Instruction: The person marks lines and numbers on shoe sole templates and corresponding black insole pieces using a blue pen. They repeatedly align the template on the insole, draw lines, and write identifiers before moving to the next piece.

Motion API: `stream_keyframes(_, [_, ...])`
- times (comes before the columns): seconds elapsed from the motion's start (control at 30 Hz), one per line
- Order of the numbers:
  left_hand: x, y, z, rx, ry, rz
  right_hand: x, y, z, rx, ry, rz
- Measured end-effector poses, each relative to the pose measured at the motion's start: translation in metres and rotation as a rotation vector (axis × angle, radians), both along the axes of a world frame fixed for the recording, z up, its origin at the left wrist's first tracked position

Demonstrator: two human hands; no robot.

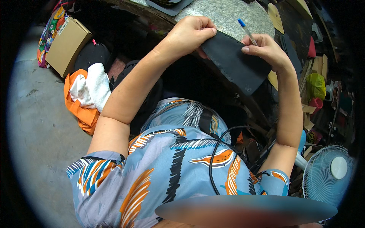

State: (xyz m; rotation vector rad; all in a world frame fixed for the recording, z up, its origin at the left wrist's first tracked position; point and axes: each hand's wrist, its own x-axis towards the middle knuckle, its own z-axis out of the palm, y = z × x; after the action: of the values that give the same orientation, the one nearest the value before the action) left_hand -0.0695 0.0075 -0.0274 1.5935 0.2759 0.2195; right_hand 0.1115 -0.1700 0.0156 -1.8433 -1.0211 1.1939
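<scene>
A flat, flexible black leather-like piece (235, 60) hangs tilted in front of me, with a row of small marks along one edge and a faint pale mark near its lower corner. My left hand (190, 35) pinches its upper left corner between thumb and fingers. At the opposite side my right hand (268, 49) grips the upper right edge, thumb on the near face. That same hand also keeps a clear pen (249, 34) with a blue end, which points up and to the left. Some fingers of both hands are hidden behind the piece.
Behind the piece stands a grey speckled stone slab (224, 15), with dark flat pieces (171, 5) stacked on it. On the left are a cardboard box (68, 45) and an orange bag (85, 117) with white cloth (98, 85). A fan (329, 174) stands at right; a black cable (213, 167) crosses my front.
</scene>
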Motion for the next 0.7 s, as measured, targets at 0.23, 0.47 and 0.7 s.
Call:
stream_keyframes(0.23, [-0.003,0.004,0.0,0.022,0.008,-0.06,0.0,0.001,0.001,-0.05,0.026,-0.011])
stream_keyframes(0.47, [0.004,0.004,-0.011,0.185,-0.043,-0.015,0.0,0.002,-0.002,-0.028,0.005,-0.008])
stream_keyframes(0.7, [0.002,0.006,-0.014,0.204,-0.067,0.033,0.009,-0.011,-0.005,-0.002,0.03,-0.081])
